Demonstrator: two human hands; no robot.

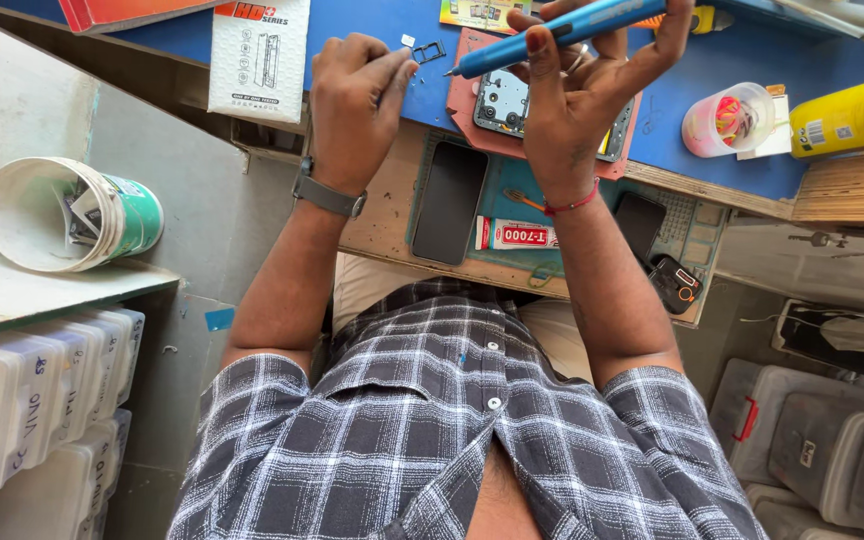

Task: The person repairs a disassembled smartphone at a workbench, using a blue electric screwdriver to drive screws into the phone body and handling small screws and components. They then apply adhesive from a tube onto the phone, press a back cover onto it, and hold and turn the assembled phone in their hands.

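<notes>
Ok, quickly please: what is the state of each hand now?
Left hand: fingers pinched closed; whether they hold anything cannot be told.
Right hand: closed, holding the blue pen-shaped plastic screwdriver.

We count two bare hands: left hand (357, 105), right hand (577, 100). We see one blue pen-shaped electric screwdriver (552, 32), one opened phone body (504, 103), two dark glass screen panels (449, 202) (640, 222), one white-and-red glue tube (517, 234), one white tub (67, 215), one yellow cylinder (852, 112), one clear plastic cup (730, 120)
</notes>
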